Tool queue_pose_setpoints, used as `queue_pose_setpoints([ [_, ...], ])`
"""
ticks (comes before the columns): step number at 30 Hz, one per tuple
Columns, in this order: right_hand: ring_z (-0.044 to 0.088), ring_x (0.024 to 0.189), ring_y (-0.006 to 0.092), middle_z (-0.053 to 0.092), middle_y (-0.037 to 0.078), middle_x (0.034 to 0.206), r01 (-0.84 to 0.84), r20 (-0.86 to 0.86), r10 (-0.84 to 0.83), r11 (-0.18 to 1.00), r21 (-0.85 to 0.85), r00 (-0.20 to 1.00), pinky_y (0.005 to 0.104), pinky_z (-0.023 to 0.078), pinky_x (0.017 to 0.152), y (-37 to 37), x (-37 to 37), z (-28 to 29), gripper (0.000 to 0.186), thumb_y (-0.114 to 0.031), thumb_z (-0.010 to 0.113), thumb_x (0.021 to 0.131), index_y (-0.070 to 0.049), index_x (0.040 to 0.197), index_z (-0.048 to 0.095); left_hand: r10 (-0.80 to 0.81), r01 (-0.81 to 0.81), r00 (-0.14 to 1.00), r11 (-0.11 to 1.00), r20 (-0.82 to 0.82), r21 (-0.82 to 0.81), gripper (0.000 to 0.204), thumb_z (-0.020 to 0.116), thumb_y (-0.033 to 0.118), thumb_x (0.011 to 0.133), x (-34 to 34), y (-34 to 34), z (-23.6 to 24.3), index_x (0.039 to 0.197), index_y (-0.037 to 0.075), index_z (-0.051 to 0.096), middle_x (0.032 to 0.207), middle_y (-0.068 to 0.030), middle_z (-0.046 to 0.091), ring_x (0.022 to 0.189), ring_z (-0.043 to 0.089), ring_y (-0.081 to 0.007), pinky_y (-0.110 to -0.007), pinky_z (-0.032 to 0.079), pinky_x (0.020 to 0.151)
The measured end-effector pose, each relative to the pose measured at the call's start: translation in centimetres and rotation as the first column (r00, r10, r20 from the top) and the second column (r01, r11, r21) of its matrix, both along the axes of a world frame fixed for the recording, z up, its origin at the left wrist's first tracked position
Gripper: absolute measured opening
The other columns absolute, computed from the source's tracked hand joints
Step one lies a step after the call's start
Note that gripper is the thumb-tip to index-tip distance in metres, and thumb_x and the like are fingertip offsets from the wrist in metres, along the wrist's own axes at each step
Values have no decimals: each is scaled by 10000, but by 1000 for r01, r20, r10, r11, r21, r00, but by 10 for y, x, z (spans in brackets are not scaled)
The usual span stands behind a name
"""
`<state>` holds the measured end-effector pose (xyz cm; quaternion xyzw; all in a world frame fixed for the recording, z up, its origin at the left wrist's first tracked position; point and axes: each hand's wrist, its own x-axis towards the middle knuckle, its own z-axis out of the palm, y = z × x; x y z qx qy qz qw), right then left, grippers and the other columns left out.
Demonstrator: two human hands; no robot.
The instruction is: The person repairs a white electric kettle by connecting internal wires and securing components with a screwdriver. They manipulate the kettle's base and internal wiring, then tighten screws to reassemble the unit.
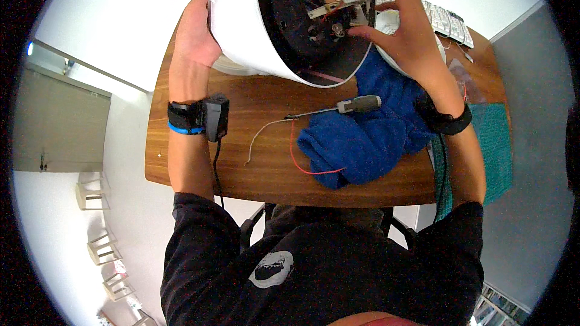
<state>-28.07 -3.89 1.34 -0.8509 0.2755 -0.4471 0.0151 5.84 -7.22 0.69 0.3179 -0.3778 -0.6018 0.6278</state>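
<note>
A large white cylindrical housing (235,21) lies tilted at the far side of the table, its open end turned toward me. My left hand (196,30) grips its left outer wall, the fingers partly hidden behind it. Inside is a dark round base (296,0) with small fittings and thin wires. A narrow white strip-shaped part (332,5) stands out there. At the opening's right edge, my right hand (402,24) curls its thumb and fingers around small pale parts beside that strip; what exactly it pinches is unclear.
Below the housing lie a grey-handled screwdriver (359,104), a thin red-and-white wire (294,145) and a crumpled blue towel (368,145). A white keyboard (448,24) is at the far right, a green mat (492,145) at the right edge. Cables hang from both wristbands.
</note>
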Motion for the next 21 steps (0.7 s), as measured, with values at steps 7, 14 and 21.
queue_pose_setpoints([
  [7, 577, 1231, 282, 536, 78, 1431, -75, -119, 86, 993, 96, 989, 385, 515, 969, -1, 16, 1, 698, -57, 785, 857, -161, 1485, 499, 4, -7, 999, 998, 46, 55, 489, 442, 292, 1115, 4, -6, -6, 1498, -11, 476, 1431, -153, 608, 1304, 598, -267, -396, 483, 1120],
  [14, 621, 1182, 338, 596, 125, 1372, 47, -279, 21, 971, 234, 960, 411, 521, 937, -13, 6, -9, 524, -81, 758, 878, -110, 1364, 565, -96, 95, 938, 995, 333, 17, 562, 518, 348, 1085, -2, 6, 5, 1421, -103, 511, 1315, -195, 667, 1183, 678, -267, -347, 564, 1007],
  [21, 662, 1067, 448, 700, 220, 1086, 33, -448, 74, 974, 226, 891, 512, 560, 895, -30, -5, -44, 302, -257, 665, 971, -56, 1194, 632, -2, 139, 649, 984, 761, -115, 575, 607, 451, 1038, -24, 30, 23, 1363, -23, 613, 1159, -125, 718, 1056, 686, -197, -308, 537, 921],
])
